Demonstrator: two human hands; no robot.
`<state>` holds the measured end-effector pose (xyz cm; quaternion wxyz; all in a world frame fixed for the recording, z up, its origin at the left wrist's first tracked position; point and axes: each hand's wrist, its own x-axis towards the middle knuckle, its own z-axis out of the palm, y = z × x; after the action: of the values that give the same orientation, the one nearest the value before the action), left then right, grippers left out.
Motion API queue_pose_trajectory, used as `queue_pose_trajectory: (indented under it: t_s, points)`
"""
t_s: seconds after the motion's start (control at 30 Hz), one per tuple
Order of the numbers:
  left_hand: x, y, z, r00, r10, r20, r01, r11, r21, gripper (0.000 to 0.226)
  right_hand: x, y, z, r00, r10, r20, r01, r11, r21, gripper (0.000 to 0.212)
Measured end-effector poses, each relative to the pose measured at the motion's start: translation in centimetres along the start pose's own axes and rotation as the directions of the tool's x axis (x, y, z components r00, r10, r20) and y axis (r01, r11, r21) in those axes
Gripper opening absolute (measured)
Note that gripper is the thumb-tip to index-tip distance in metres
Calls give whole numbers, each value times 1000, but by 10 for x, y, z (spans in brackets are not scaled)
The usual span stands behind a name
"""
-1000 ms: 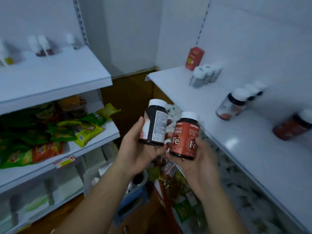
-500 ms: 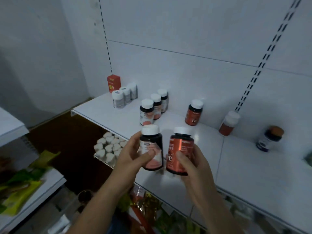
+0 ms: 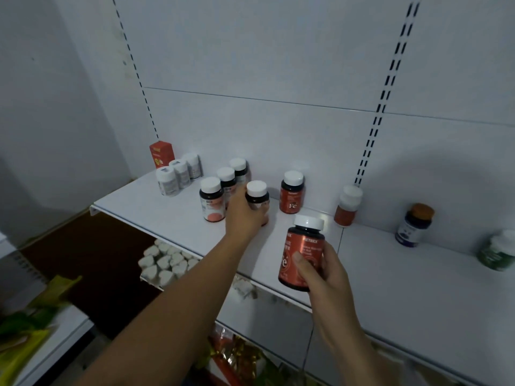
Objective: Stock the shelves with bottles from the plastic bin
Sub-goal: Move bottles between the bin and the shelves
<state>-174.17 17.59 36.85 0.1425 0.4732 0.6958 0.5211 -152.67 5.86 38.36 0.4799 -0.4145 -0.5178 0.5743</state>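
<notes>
**Mia:** Red bottle (image 3: 301, 254) with a white cap. Where is it?

**Tom:** In the right hand (image 3: 326, 271). The fingers and thumb curl round it. It stands up straight, cap on top, near us, over the front edge of the shelf (image 3: 167, 215).

**Mia:** And the left hand (image 3: 245, 215)?

**Tom:** It reaches far out and wraps round a dark bottle (image 3: 257, 196). That one stands up too. Its bottom may touch the shelf, but the hand hides it, so I cannot tell.

**Mia:** What is beside it?

**Tom:** On the left is a row of dark bottles (image 3: 226, 176), just beside the hand. On the right is an "Fe" bottle (image 3: 291, 196), red too, far back by the wall.

**Mia:** So where should the red one go?

**Tom:** I think straight ahead, in front of its "Fe" twin. The right hand is nearer to that spot.

**Mia:** And the plastic bin?

**Tom:** I cannot see it.
</notes>
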Motion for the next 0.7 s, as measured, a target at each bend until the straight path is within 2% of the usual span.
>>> queue_pose_trajectory:
  t_s: [0.13,0.3,0.43,0.7]
  points:
    - [21,0,13,995,-41,-88,46,997,54,67,0,-2,-6,999,9,51,-10,1000,22,63]
    - [30,11,21,984,-130,-122,123,990,-69,59,1,1,-14,994,48,94,-50,999,15,69]
    - [24,19,28,977,-209,-46,194,955,-225,61,5,4,-18,992,78,101,-79,997,1,80]
    - [23,11,43,967,-254,32,248,901,-357,81,13,8,-31,992,90,89,-90,996,-11,72]
